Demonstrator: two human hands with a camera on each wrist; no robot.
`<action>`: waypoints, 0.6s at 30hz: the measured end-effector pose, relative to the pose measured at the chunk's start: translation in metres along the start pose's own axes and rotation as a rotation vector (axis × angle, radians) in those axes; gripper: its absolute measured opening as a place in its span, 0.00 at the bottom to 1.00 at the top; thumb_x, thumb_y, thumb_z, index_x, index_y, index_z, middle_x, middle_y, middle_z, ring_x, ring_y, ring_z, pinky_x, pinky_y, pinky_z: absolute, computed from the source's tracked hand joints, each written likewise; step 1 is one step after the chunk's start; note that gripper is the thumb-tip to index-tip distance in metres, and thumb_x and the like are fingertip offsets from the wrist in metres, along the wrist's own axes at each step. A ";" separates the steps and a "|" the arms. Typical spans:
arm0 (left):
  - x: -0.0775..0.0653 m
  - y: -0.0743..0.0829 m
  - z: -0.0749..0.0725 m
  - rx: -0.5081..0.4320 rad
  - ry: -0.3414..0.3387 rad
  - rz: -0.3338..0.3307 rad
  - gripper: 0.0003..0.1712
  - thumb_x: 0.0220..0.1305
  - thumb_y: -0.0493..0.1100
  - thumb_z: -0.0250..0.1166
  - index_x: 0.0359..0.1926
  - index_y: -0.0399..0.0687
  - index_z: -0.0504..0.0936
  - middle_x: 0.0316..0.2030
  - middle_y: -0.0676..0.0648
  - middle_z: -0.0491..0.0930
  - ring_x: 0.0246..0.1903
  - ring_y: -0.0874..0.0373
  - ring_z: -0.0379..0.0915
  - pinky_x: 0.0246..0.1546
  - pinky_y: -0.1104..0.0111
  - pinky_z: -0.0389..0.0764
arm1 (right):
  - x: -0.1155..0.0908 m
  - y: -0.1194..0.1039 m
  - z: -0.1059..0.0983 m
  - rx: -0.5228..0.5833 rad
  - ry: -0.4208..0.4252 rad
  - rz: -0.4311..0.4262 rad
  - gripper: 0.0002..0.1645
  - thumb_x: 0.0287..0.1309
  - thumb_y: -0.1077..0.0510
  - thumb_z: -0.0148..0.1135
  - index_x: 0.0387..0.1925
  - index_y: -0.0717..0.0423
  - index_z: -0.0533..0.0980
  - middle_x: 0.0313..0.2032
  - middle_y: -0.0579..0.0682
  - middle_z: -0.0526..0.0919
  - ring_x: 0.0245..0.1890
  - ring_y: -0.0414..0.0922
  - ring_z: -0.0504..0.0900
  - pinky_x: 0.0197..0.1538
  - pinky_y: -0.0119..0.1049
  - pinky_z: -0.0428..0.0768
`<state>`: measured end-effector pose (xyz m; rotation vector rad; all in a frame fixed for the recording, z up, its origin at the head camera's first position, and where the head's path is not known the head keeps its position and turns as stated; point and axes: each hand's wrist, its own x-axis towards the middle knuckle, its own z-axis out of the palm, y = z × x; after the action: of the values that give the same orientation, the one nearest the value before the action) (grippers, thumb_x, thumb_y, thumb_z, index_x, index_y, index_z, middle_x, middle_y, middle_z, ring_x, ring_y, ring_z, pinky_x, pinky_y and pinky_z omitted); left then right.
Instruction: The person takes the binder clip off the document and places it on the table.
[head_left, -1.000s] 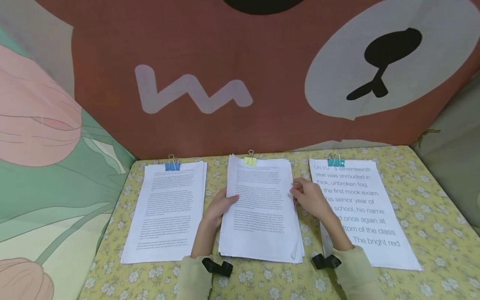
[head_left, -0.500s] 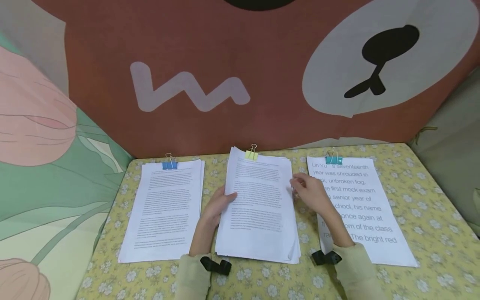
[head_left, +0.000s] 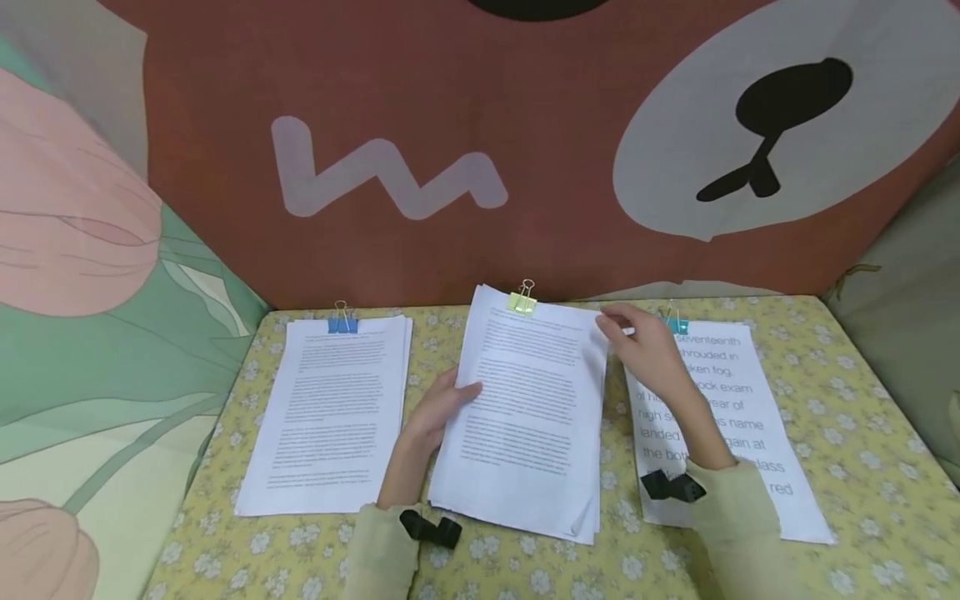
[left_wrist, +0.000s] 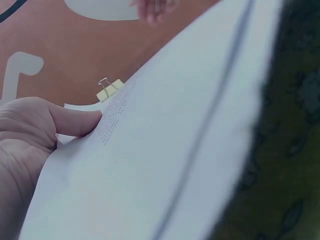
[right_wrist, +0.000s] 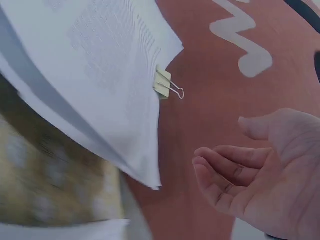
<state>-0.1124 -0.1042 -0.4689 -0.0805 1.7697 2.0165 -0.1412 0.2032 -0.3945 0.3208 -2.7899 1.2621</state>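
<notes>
My left hand [head_left: 438, 408] grips the left edge of the middle stack of printed paper [head_left: 517, 433], its thumb on the top sheet and its other fingers hidden behind. The stack is tilted, its top end raised. A yellow binder clip [head_left: 522, 302] bites its top edge, seen as well in the left wrist view. My right hand [head_left: 641, 346] is by the stack's upper right corner. In the right wrist view that right hand [right_wrist: 265, 175] stands apart from the paper, fingers loosely bent and nothing between them.
To the left lies another printed stack [head_left: 330, 417] with a blue binder clip [head_left: 342, 323]. A large-print stack [head_left: 738, 417] with a teal clip [head_left: 677, 325] lies on the right, partly under my right forearm. Behind the flowered tablecloth [head_left: 862, 433] rises a brown cartoon-bear backdrop [head_left: 555, 183].
The middle stack's top end has risen and tilted further, with the left hand still gripping it. My right hand has moved up along its right edge to the upper corner.
</notes>
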 end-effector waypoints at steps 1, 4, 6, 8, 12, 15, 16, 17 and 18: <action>0.000 0.000 0.000 -0.003 0.000 0.000 0.29 0.77 0.35 0.52 0.76 0.41 0.65 0.53 0.37 0.82 0.44 0.50 0.84 0.47 0.63 0.83 | 0.005 -0.004 -0.003 -0.012 -0.015 -0.015 0.27 0.79 0.53 0.53 0.65 0.71 0.73 0.57 0.69 0.80 0.58 0.63 0.78 0.57 0.59 0.80; -0.001 0.000 -0.001 -0.018 -0.004 -0.001 0.29 0.76 0.34 0.52 0.76 0.40 0.65 0.52 0.37 0.82 0.45 0.50 0.84 0.47 0.62 0.83 | 0.022 -0.015 -0.010 -0.059 -0.065 -0.048 0.30 0.79 0.52 0.53 0.68 0.73 0.69 0.61 0.70 0.75 0.60 0.64 0.77 0.58 0.60 0.79; -0.001 -0.002 -0.001 -0.028 -0.017 0.003 0.29 0.77 0.34 0.52 0.76 0.40 0.65 0.53 0.36 0.82 0.45 0.50 0.84 0.47 0.62 0.84 | 0.032 -0.020 -0.013 -0.094 -0.084 -0.061 0.31 0.79 0.53 0.54 0.68 0.74 0.67 0.63 0.71 0.73 0.60 0.66 0.77 0.58 0.61 0.79; -0.001 -0.003 -0.001 -0.030 -0.032 0.011 0.29 0.77 0.34 0.52 0.76 0.40 0.64 0.53 0.36 0.82 0.46 0.50 0.84 0.47 0.62 0.84 | 0.042 -0.024 -0.015 -0.119 -0.086 -0.073 0.31 0.79 0.53 0.54 0.69 0.75 0.67 0.64 0.72 0.72 0.60 0.67 0.76 0.58 0.62 0.78; -0.001 -0.001 -0.001 -0.012 -0.050 0.023 0.28 0.78 0.35 0.51 0.76 0.41 0.65 0.53 0.36 0.82 0.46 0.50 0.84 0.46 0.62 0.84 | 0.062 -0.030 -0.018 -0.142 -0.097 -0.075 0.32 0.78 0.53 0.55 0.69 0.75 0.67 0.66 0.72 0.71 0.66 0.67 0.71 0.65 0.64 0.71; -0.001 0.002 -0.002 0.001 -0.042 0.030 0.28 0.78 0.36 0.51 0.75 0.41 0.66 0.52 0.37 0.83 0.44 0.50 0.84 0.45 0.62 0.84 | 0.074 -0.034 -0.017 -0.139 -0.143 -0.052 0.34 0.79 0.51 0.54 0.71 0.74 0.65 0.69 0.72 0.68 0.71 0.67 0.65 0.69 0.64 0.66; -0.001 0.002 -0.002 0.003 -0.039 0.033 0.28 0.77 0.36 0.51 0.75 0.40 0.66 0.51 0.37 0.83 0.43 0.51 0.84 0.45 0.63 0.84 | 0.078 -0.035 -0.016 -0.141 -0.158 -0.043 0.35 0.79 0.50 0.54 0.71 0.74 0.64 0.70 0.72 0.67 0.72 0.66 0.63 0.70 0.63 0.65; -0.002 0.003 -0.002 0.003 -0.041 0.036 0.28 0.77 0.35 0.52 0.75 0.40 0.67 0.51 0.37 0.83 0.43 0.51 0.84 0.44 0.63 0.84 | 0.080 -0.035 -0.016 -0.139 -0.173 -0.035 0.36 0.79 0.50 0.54 0.72 0.74 0.63 0.70 0.72 0.67 0.73 0.66 0.63 0.71 0.63 0.64; -0.002 0.004 -0.002 -0.004 -0.043 0.035 0.28 0.77 0.35 0.52 0.75 0.40 0.67 0.50 0.37 0.83 0.42 0.51 0.84 0.44 0.63 0.84 | 0.082 -0.036 -0.015 -0.137 -0.187 -0.029 0.37 0.79 0.49 0.54 0.72 0.74 0.62 0.71 0.72 0.66 0.73 0.66 0.62 0.71 0.63 0.64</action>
<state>-0.1126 -0.1070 -0.4651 -0.0075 1.7526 2.0313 -0.2145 0.1777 -0.3469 0.4917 -2.9961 1.0799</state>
